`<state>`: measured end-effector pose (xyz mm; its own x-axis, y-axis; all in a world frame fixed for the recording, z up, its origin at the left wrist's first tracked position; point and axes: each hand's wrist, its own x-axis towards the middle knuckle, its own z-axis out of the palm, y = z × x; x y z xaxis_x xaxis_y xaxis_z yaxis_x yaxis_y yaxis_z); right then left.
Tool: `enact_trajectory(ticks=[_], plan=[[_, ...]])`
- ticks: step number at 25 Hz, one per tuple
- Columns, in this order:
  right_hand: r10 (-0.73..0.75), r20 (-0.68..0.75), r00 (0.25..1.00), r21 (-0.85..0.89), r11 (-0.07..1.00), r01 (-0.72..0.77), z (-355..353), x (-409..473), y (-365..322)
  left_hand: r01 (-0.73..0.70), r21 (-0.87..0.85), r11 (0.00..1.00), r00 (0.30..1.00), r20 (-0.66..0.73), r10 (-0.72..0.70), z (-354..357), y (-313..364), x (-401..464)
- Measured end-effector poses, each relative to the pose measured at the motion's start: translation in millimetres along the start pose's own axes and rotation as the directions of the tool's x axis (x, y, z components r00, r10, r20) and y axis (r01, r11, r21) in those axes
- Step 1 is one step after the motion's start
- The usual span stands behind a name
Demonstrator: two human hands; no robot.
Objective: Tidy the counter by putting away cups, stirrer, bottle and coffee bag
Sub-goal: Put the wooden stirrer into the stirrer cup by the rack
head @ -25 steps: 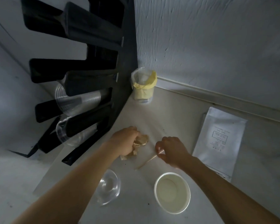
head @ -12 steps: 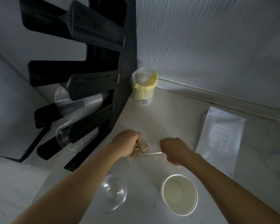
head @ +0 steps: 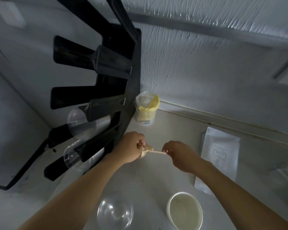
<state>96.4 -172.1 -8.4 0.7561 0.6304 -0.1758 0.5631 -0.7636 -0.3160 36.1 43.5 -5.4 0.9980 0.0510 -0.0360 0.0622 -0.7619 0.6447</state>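
**Wipe the stirrer clean before you stow it**

Your left hand [head: 132, 147] is clenched around a crumpled brown napkin [head: 146, 149], and your right hand [head: 178, 155] pinches the far end of the thin wooden stirrer [head: 159, 152] between thumb and fingertips. The stirrer lies nearly level between the two hands, its near end buried in the napkin. This looks like a wipe-down of the stick, so draw it straight out along its own length and let the napkin squeeze it from all sides; a sideways bend could snap so slim a piece of wood. Keep the pinch light but sure, since the stick offers little to hold

Both forearms reach in from the lower corners and converge above the counter [head: 140, 180], wrists slightly bent inward, knuckles up. The hands hover over the surface; whether either brushes it cannot be told

Around them, the rest of the job waits. A clear plastic cup [head: 115, 213] stands just below your left forearm, and a white paper cup [head: 184, 211] stands open-mouthed beside it, under your right forearm. The white coffee bag [head: 220, 151] lies flat on the counter to the right of your right hand, near the wall. A container with a yellow liner [head: 146, 108] stands in the corner behind the hands, beside a black rack [head: 106, 100] that holds stacks of clear cups [head: 86, 123] lying on their sides. No bottle can be clearly picked out in this view
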Motion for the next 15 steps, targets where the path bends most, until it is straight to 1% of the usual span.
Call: enact_trajectory(ticks=[1, 3, 5, 7, 11, 13, 15], plan=[[0.009, -0.034, 0.999, 0.005, 1.000, -0.008, -7.2, 2.9, -0.5, 0.016, -0.071, 0.997, 0.997, -0.072, -0.021, -5.4, 4.5, 3.6], [0.035, -0.075, 0.997, 0.034, 0.999, -0.033, -21.9, 8.8, -0.1, 0.071, -0.245, 0.967, 0.974, -0.193, -0.120, -15.1, 15.0, 11.6], [0.062, -0.126, 0.990, 0.087, 0.995, -0.051, -36.7, 16.1, 0.6, 0.110, -0.436, 0.893, 0.936, -0.256, -0.240, -23.8, 25.5, 21.2], [0.080, -0.206, 0.975, 0.161, 0.986, -0.047, -51.5, 24.7, -0.3, 0.107, -0.560, 0.822, 0.908, -0.283, -0.310, -29.9, 31.9, 30.4], [0.123, -0.340, 0.932, 0.392, 0.920, 0.022, -81.2, 46.2, -10.4, 0.084, -0.649, 0.756, 0.860, -0.336, -0.384, -32.4, 35.7, 49.1], [0.145, -0.413, 0.899, 0.436, 0.898, 0.055, -91.8, 60.9, -16.5, 0.083, -0.663, 0.744, 0.835, -0.362, -0.415, -30.6, 37.3, 58.7], [0.142, -0.479, 0.866, 0.427, 0.900, 0.089, -98.8, 78.7, -20.7, 0.075, -0.629, 0.774, 0.808, -0.416, -0.417, -27.9, 38.2, 70.8]])
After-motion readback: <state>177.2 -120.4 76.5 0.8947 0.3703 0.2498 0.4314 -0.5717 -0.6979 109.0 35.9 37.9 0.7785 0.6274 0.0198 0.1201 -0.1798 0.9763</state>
